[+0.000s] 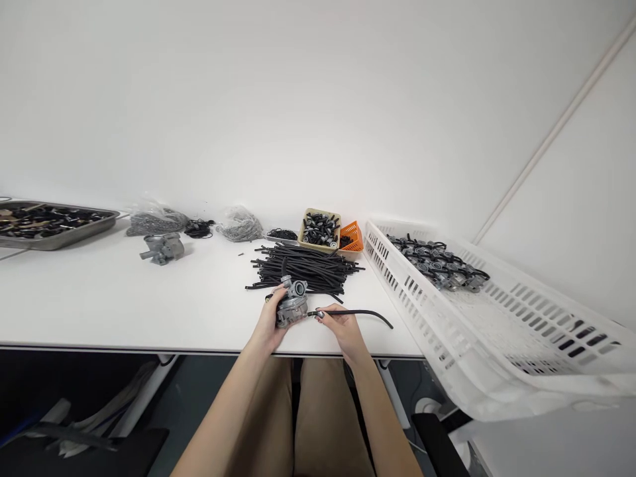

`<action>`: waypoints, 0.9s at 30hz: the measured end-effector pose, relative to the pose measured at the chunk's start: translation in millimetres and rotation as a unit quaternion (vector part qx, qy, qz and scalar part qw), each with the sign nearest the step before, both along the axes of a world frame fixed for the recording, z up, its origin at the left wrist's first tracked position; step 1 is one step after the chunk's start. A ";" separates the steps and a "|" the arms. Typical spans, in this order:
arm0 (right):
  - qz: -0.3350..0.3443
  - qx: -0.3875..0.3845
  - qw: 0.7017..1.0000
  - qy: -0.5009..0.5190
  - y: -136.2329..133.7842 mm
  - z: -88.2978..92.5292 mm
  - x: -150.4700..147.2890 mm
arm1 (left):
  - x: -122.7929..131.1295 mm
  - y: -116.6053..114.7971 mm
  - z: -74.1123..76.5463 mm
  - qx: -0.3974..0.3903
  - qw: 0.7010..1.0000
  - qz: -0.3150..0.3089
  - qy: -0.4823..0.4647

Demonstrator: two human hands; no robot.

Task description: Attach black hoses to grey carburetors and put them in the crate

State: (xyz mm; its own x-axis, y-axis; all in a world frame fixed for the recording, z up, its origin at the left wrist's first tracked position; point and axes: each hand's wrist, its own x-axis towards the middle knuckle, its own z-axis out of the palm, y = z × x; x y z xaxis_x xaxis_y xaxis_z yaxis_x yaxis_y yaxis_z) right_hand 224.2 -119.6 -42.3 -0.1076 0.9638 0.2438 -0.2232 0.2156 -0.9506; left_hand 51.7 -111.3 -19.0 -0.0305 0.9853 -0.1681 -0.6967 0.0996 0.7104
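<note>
A grey metal carburetor (292, 309) with a black cap on top is gripped in my left hand (271, 322), just above the table's front edge. My right hand (344, 329) pinches a thin black rubber hose (365, 312) near one end. That end points at the carburetor's right side, close to its fitting; whether it touches I cannot tell. The hose's free end curves down to the right. Behind my hands lies a pile of black hoses (303, 266). Another carburetor (163, 248) rests alone on the left part of the table.
A large white crate (422, 311) with several carburetors (440, 264) stands at right. At the back are a yellow basket (338, 228) of small parts, an orange basket (352, 233) and bags of metal parts (239, 225). A metal tray (74, 233) sits far left.
</note>
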 end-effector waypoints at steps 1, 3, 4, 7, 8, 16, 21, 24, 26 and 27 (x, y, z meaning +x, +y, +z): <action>0.001 0.002 1.000 -0.003 0.1 -0.2 0.0 | -0.2 -0.1 0.0 0.005 1.000 -0.001 0.000; 0.001 0.014 1.000 -0.012 0.7 -1.0 -0.2 | -0.2 -0.9 0.4 0.011 1.000 -0.002 0.002; 0.001 0.024 1.000 -0.017 1.3 -1.4 -0.2 | 0.1 -1.4 0.8 0.012 1.000 -0.003 0.004; 0.001 0.056 0.998 -0.028 3.1 -2.6 -0.2 | 2.3 -2.8 2.3 0.015 1.000 0.012 0.009; 0.003 0.064 0.997 -0.036 3.6 -2.8 -0.1 | 3.4 -3.2 2.7 0.017 1.000 0.022 0.013; 0.001 0.119 0.984 -0.135 4.6 -3.4 0.3 | 9.0 -3.6 2.9 0.041 0.996 0.057 0.054; 0.000 0.131 0.983 -0.127 5.3 -6.7 0.6 | 8.6 -2.4 0.9 0.048 0.995 0.062 0.064; 0.013 0.125 0.986 -0.105 6.2 -8.0 2.2 | 7.5 -2.9 -0.1 0.054 0.996 0.046 0.047; 0.018 0.118 0.990 -0.077 6.9 -8.7 2.9 | 7.0 -4.2 0.4 0.057 0.998 0.022 0.033; 0.015 0.112 0.992 -0.058 7.3 -8.9 2.8 | 6.9 -5.1 1.1 0.057 0.998 0.012 0.029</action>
